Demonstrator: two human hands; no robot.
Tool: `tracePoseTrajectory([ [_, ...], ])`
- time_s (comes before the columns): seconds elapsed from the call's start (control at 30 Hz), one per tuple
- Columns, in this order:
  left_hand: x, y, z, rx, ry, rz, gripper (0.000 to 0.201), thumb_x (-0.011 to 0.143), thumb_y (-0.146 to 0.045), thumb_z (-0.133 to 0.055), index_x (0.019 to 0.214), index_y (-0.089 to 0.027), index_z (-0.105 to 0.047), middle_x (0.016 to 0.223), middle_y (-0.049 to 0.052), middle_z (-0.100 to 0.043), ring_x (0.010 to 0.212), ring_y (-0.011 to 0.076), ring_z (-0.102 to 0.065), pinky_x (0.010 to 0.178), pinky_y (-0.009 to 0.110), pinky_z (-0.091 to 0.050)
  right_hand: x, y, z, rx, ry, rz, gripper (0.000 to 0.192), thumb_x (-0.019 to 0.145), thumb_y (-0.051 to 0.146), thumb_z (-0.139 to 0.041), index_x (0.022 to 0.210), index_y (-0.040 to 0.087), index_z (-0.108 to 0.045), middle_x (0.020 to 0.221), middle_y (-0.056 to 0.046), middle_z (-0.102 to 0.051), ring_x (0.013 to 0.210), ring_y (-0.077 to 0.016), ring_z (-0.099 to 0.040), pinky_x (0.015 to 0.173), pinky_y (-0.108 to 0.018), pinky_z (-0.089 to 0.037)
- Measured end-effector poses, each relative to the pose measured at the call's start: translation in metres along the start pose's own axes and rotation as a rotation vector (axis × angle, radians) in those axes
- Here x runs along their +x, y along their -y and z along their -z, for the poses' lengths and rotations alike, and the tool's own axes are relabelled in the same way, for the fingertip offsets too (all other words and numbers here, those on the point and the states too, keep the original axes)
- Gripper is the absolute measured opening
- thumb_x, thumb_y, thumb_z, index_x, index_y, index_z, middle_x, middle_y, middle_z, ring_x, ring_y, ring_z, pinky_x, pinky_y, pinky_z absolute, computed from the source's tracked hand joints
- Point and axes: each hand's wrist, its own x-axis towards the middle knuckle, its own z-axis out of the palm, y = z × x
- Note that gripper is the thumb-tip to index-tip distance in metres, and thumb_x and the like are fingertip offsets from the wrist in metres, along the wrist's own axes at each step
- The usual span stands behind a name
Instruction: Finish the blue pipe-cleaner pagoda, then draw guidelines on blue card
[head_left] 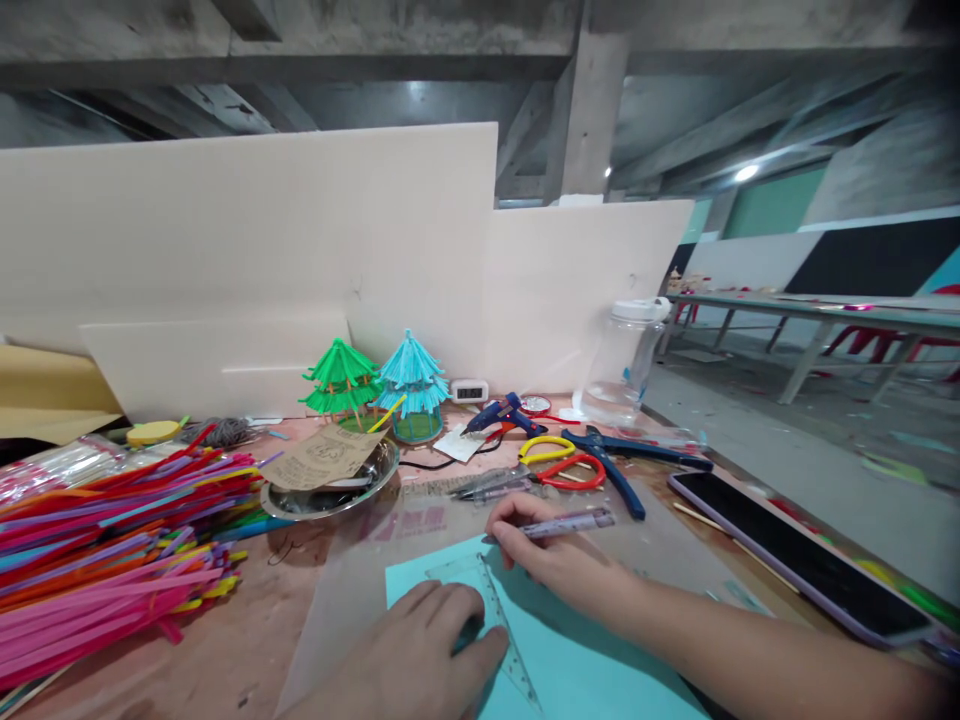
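Head camera view: a person's two bare hands work over a sheet of turquoise paper (607,655) at the near edge of a cluttered table (251,610). The left hand (424,645) lies palm down, its grip loosely spread, pressing a clear set square (501,612) onto the paper. The right hand (551,548) has a narrow grip, pinching a slim, patterned pen (570,523) near the set square's upper corner; whether the tip touches the paper cannot be told.

The likeliest trouble is slipping: smooth plastic on smooth paper could skid if the left fingers press unevenly, bending any line drawn. The paper itself, lying on a slick translucent sheet (330,610), might turn too. The right forearm could smudge fresh ink or drag the paper.

Textures vary. The paper is flat and matte; the set square is thin, hard and see-through, with straight edges. Beyond sit scissors (574,472) with yellow and red loops, and blue-handled pliers (626,490). At left, bright strands (120,560) heap loosely. Two small towers (411,375), green and blue, wear layered, fringed, pointed roofs.
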Motion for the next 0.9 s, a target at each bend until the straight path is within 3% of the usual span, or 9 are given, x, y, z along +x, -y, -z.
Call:
tracePoseTrajectory([
  [0.3, -0.004, 0.0, -0.004, -0.04, -0.055, -0.01, 0.046, 0.088, -0.015, -0.065, 0.13, -0.023, -0.051, 0.114, 0.008, -0.059, 0.1, 0.023, -0.059, 0.088, 0.034, -0.053, -0.003, -0.005, 0.002, 0.019, -0.027, 0.097, 0.023, 0.085, 0.03, -0.058, 0.105, 0.02, -0.061, 0.094, -0.005, -0.065, 0.083, -0.0181, -0.059, 0.071, -0.028, -0.047],
  [0.43, -0.004, 0.0, -0.004, -0.043, -0.082, -0.016, 0.043, 0.087, -0.013, -0.062, 0.128, -0.023, -0.051, 0.113, 0.008, -0.058, 0.103, 0.0223, -0.058, 0.091, 0.034, -0.051, -0.001, -0.01, 0.0, 0.021, -0.03, 0.071, 0.016, 0.084, 0.022, -0.055, 0.098, 0.02, -0.059, 0.087, -0.003, -0.064, 0.076, -0.0164, -0.058, 0.066, -0.027, -0.045],
  [0.57, -0.004, -0.002, 0.001, -0.046, -0.037, 0.0, 0.046, 0.086, -0.009, -0.059, 0.129, -0.022, -0.051, 0.115, 0.008, -0.058, 0.104, 0.0233, -0.058, 0.091, 0.036, -0.052, -0.001, -0.01, 0.0, 0.028, -0.001, 0.053, 0.01, 0.085, 0.023, -0.052, 0.094, 0.02, -0.057, 0.079, -0.001, -0.061, 0.07, -0.0157, -0.056, 0.06, -0.026, -0.042],
  [0.77, -0.003, -0.003, 0.006, -0.058, 0.013, 0.0, 0.039, 0.087, -0.011, -0.06, 0.125, -0.02, -0.055, 0.112, 0.01, -0.06, 0.104, 0.0251, -0.06, 0.091, 0.038, -0.053, -0.005, -0.001, 0.003, -0.019, -0.022, 0.027, 0.012, 0.089, 0.03, -0.052, 0.091, 0.02, -0.058, 0.077, -0.001, -0.059, 0.07, -0.0158, -0.055, 0.061, -0.027, -0.04],
  [0.9, -0.003, -0.003, 0.003, -0.054, -0.022, -0.005, 0.036, 0.091, -0.017, -0.059, 0.127, -0.022, -0.055, 0.113, 0.01, -0.061, 0.106, 0.0255, -0.059, 0.092, 0.039, -0.052, -0.005, -0.001, 0.004, -0.056, -0.023, 0.061, 0.018, 0.092, 0.036, -0.051, 0.084, 0.021, -0.056, 0.072, 0.0, -0.057, 0.068, -0.0152, -0.053, 0.062, -0.027, -0.04],
])
